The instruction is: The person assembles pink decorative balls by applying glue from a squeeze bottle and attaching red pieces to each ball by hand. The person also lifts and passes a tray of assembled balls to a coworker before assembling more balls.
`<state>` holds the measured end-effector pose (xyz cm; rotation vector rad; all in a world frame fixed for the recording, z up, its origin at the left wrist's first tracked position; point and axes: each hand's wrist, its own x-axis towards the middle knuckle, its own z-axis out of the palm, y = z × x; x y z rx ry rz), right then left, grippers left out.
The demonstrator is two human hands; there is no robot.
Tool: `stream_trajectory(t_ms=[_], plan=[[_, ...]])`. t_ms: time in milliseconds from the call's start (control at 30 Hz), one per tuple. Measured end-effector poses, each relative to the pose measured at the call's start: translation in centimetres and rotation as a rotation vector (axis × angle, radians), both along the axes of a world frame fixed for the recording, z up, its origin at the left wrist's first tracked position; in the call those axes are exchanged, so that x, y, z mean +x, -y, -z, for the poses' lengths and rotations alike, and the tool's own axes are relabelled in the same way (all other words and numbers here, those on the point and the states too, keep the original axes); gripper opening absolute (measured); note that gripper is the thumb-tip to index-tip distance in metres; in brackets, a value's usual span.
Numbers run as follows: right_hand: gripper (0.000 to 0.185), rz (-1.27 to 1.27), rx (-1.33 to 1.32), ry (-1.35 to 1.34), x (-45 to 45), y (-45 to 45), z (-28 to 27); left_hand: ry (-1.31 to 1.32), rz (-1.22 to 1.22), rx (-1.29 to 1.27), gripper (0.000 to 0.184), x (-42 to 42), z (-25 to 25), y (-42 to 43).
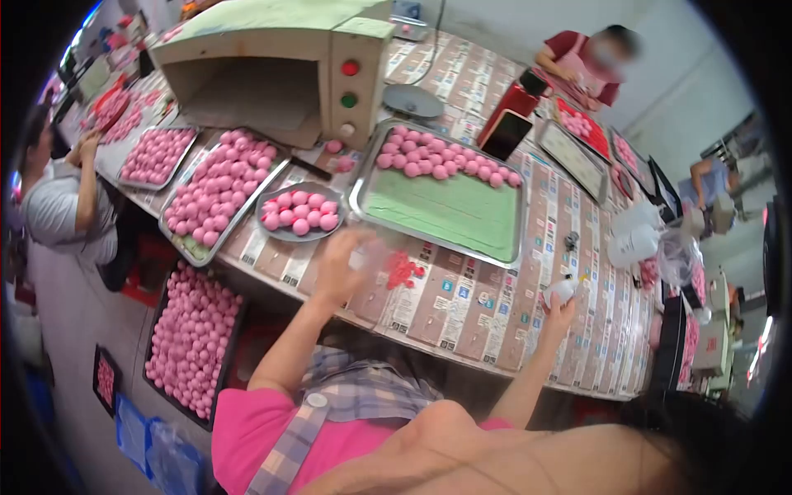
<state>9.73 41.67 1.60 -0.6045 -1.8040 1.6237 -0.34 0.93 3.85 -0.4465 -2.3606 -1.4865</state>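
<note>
My left hand (pixel 337 268) is over the table's near edge, just left of a small heap of red pieces (pixel 404 271). Motion smears its fingers, and a pale blur beside them cannot be made out. A grey plate of pink balls (pixel 299 212) lies just beyond that hand. Further right, my right hand (pixel 558 318) is closed around a small white bottle (pixel 563 291). Between and beyond the hands sits a metal tray (pixel 518 239) with a green base and rows of pink balls along its far side.
Pink balls fill two trays (pixel 219 188) (pixel 158 157) at the left and a dark crate (pixel 191 338) below. A boxy machine (pixel 355 49) stands behind; a phone (pixel 506 134) leans near the tray. White bottles (pixel 635 235) stand right. Other people work at left, back and right.
</note>
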Motion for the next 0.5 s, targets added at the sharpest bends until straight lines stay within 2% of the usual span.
stream_trajectory(t_ms=[67, 133, 167, 267, 367, 500], plan=[[0.041, -0.021, 0.15, -0.011, 0.4, -0.6, 2.1, -0.148, -0.116, -0.146, 0.033, -2.6, -1.9, 2.5], [0.043, 0.063, 0.234, 0.034, 0.8, 0.7, 2.5, -0.213, -0.333, -0.272, 0.033, -5.1, -2.4, 5.0], [0.044, 0.111, 0.276, 0.054, 0.9, 1.3, 2.7, -0.195, -0.356, -0.301, 0.033, -6.4, -2.2, 6.2], [0.046, 0.105, 0.307, 0.082, 1.2, 2.4, 2.9, -0.125, -0.374, -0.396, 0.032, -9.3, -0.5, 7.4], [0.046, 0.24, 0.464, 0.288, 1.5, 4.2, 2.4, -0.043, -0.326, -0.507, 0.032, -10.2, 0.6, 7.0], [0.046, 0.248, 0.513, 0.256, 1.3, 3.4, 4.5, -0.008, -0.337, -0.561, 0.033, -10.0, 0.6, 6.7]])
